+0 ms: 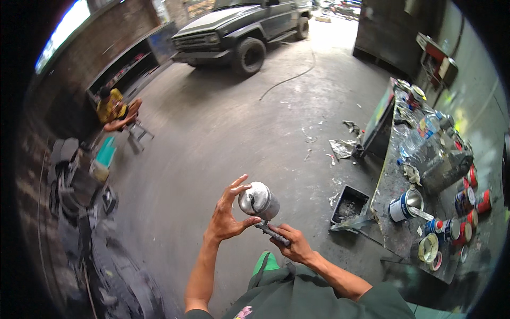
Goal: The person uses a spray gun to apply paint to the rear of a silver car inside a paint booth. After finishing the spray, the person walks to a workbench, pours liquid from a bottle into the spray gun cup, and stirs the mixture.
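Observation:
A spray gun (274, 234) with a round silver metal cup (258, 200) is held in front of my body, above the floor. My right hand (294, 243) is closed around the gun's body and handle, below the cup. On the cup's left side, my left hand (226, 215) spans it, with fingertips at the lid's edge and thumb near the neck under the cup. A dark streak marks the lid. Part of the handle is hidden by my right fingers.
To the right, a stained workbench (383, 198) carries paint cans (402, 208), plastic bottles and rags. A black tray (350, 204) stands beside it. A person (114, 110) sits at the far left. A dark off-road vehicle (239, 37) is parked ahead; a hose (289, 80) lies nearby.

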`<state>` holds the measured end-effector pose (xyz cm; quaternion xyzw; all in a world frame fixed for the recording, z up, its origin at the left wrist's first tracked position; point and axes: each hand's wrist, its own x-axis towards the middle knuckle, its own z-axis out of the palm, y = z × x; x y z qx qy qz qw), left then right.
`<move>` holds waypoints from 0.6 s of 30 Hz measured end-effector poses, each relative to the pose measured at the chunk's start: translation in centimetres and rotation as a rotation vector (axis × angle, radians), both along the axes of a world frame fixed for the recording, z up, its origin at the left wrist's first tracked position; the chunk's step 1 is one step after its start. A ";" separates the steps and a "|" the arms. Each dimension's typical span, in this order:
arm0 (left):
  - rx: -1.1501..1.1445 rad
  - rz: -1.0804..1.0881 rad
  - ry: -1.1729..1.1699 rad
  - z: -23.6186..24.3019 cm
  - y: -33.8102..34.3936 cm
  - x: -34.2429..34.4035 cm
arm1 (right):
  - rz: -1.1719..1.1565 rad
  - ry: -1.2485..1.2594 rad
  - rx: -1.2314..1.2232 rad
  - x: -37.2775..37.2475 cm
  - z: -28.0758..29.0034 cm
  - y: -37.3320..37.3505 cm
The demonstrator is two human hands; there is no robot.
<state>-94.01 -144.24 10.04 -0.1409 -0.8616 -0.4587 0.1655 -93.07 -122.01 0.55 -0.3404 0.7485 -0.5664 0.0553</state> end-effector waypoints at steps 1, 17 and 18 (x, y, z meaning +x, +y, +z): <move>-0.021 -0.052 -0.042 -0.1 0.1 -2.4 | -0.027 0.001 -0.005 -1.2 -0.2 0.3; 0.148 -0.417 -0.098 -3.7 0.0 -34.3 | -0.462 -0.034 0.045 -24.4 0.1 -3.8; 0.154 -0.419 -0.102 -3.5 0.3 -35.8 | -0.474 -0.048 0.056 -25.9 0.1 -4.0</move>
